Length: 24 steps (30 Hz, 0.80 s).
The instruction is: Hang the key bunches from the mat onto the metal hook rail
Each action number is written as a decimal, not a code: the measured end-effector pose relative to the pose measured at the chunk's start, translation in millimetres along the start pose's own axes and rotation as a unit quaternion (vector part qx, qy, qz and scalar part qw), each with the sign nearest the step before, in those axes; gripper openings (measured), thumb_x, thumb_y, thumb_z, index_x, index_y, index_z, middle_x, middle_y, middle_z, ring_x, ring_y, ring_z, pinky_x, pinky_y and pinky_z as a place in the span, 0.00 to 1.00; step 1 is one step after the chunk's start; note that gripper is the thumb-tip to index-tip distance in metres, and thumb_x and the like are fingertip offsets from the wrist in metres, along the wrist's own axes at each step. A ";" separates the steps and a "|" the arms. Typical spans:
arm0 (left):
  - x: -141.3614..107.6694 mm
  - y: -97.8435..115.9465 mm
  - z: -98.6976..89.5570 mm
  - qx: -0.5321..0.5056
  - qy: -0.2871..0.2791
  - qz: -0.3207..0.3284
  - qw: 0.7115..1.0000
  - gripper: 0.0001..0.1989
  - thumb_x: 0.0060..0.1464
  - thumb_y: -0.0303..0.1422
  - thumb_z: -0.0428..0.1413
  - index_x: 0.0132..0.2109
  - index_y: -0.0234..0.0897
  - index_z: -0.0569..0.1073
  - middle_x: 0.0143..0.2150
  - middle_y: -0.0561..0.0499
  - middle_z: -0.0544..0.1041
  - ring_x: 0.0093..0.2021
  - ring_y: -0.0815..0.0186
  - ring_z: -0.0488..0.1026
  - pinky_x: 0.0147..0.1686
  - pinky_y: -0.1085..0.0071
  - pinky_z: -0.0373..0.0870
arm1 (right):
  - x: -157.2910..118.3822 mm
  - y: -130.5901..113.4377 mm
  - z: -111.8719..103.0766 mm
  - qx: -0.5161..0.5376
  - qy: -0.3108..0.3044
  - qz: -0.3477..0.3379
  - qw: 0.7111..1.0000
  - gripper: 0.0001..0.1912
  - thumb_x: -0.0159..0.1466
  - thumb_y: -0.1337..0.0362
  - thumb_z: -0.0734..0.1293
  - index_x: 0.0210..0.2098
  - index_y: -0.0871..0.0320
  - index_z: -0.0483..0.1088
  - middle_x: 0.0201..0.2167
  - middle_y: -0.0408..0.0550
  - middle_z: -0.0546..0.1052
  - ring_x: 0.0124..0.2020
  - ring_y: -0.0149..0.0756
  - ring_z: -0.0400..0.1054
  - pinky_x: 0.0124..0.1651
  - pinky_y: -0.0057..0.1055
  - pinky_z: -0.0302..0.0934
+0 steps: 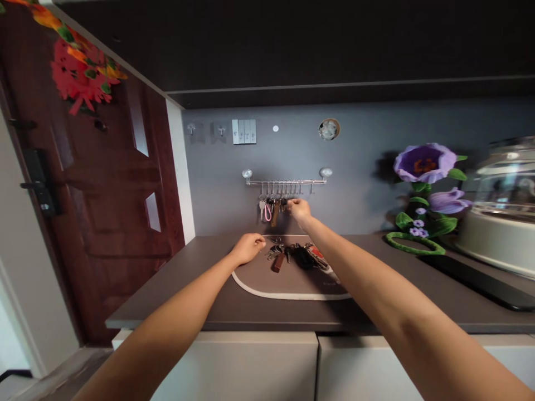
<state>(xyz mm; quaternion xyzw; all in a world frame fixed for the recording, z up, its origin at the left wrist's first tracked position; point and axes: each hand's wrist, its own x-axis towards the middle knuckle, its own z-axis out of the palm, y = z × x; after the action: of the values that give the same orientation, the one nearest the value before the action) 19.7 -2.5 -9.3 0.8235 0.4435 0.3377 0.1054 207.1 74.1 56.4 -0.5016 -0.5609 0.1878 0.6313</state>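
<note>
Right hand [298, 209]: pinched hanging keys [275, 211] | left hand [249, 247]: curled near mat [259, 278], closure unclear | light touch on rail [288, 182] seemed wise

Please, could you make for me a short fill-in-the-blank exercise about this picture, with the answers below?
1. The raised hand, beside the hanging keys, is the person's ____ one.
2. In the picture, the keys lying on the mat are to the ____ of the left hand.
3. The loop among the hanging keys is ____.
4. The large open flower has ____ petals.

Missing words: right; right; pink; purple.
</note>
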 end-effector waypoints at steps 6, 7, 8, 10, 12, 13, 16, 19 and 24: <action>8.9 2.7 -0.6 0.064 -0.023 0.028 0.997 0.12 0.48 0.32 0.50 0.36 0.33 0.74 0.35 0.47 0.76 0.34 0.65 0.70 0.36 0.72 0.63 | -30.6 -12.1 -16.0 0.027 -0.029 0.059 0.997 0.07 0.49 0.67 0.60 0.27 0.60 0.68 0.23 0.44 0.71 0.24 0.28 0.63 0.30 0.26 0.58; 11.1 3.6 -1.6 0.070 -0.028 0.024 0.997 0.11 0.47 0.32 0.50 0.36 0.33 0.74 0.34 0.47 0.76 0.33 0.65 0.70 0.36 0.72 0.63 | -35.4 -11.8 -18.6 0.029 -0.038 0.057 0.997 0.08 0.49 0.67 0.60 0.28 0.61 0.68 0.24 0.45 0.72 0.24 0.28 0.63 0.30 0.26 0.58; 13.6 4.6 -2.8 0.075 -0.036 0.019 0.996 0.11 0.47 0.32 0.50 0.36 0.33 0.74 0.34 0.47 0.76 0.33 0.65 0.70 0.35 0.72 0.63 | -39.8 -10.8 -21.3 0.027 -0.049 0.056 0.997 0.08 0.49 0.66 0.60 0.28 0.61 0.68 0.24 0.45 0.72 0.24 0.28 0.63 0.30 0.26 0.58; 18.9 7.6 -5.6 0.091 -0.052 0.009 0.994 0.12 0.46 0.31 0.51 0.38 0.33 0.74 0.33 0.48 0.75 0.32 0.66 0.70 0.34 0.73 0.63 | -47.6 -6.7 -26.3 0.017 -0.073 0.052 0.996 0.09 0.49 0.67 0.61 0.29 0.61 0.69 0.25 0.45 0.72 0.24 0.28 0.63 0.31 0.26 0.58; 24.7 11.3 -7.4 0.106 -0.065 0.004 0.992 0.12 0.46 0.30 0.51 0.39 0.33 0.73 0.33 0.48 0.75 0.31 0.66 0.70 0.35 0.73 0.63 | -54.2 -0.8 -30.9 0.005 -0.094 0.042 0.995 0.08 0.49 0.67 0.61 0.28 0.61 0.69 0.25 0.45 0.73 0.25 0.28 0.63 0.32 0.27 0.58; 27.8 13.2 -7.3 0.118 -0.067 0.006 0.991 0.12 0.46 0.29 0.51 0.39 0.33 0.74 0.34 0.47 0.75 0.33 0.66 0.70 0.36 0.73 0.63 | -57.3 2.5 -33.0 -0.002 -0.102 0.034 0.994 0.07 0.49 0.67 0.62 0.28 0.61 0.69 0.25 0.45 0.73 0.26 0.28 0.64 0.33 0.27 0.58; 37.9 17.0 -2.0 0.141 -0.056 0.012 0.988 0.12 0.47 0.26 0.51 0.39 0.34 0.74 0.39 0.46 0.75 0.38 0.63 0.70 0.40 0.72 0.63 | -65.8 12.3 -39.2 -0.034 -0.117 0.011 0.992 0.06 0.50 0.66 0.62 0.28 0.60 0.69 0.27 0.46 0.74 0.29 0.30 0.66 0.36 0.28 0.58; 48.2 16.5 10.3 0.144 -0.048 -0.001 0.988 0.12 0.48 0.26 0.50 0.40 0.34 0.74 0.41 0.45 0.75 0.41 0.62 0.69 0.43 0.71 0.62 | -72.8 18.9 -45.1 -0.108 -0.127 -0.024 0.986 0.06 0.52 0.67 0.61 0.28 0.60 0.69 0.28 0.47 0.74 0.30 0.31 0.67 0.37 0.28 0.58; 59.2 11.2 32.2 0.135 -0.031 -0.024 0.990 0.14 0.50 0.25 0.48 0.44 0.33 0.72 0.46 0.42 0.72 0.45 0.60 0.68 0.45 0.68 0.61 | -77.7 18.9 -51.7 -0.256 -0.153 -0.103 0.949 0.10 0.54 0.70 0.59 0.33 0.59 0.70 0.31 0.49 0.75 0.33 0.34 0.67 0.37 0.29 0.57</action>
<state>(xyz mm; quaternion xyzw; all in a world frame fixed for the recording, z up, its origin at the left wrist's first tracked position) 70.5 42.4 -0.7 0.8293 0.5015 0.2460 0.0152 236.2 -1.8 6.9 -0.5512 -0.7284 0.0464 0.4043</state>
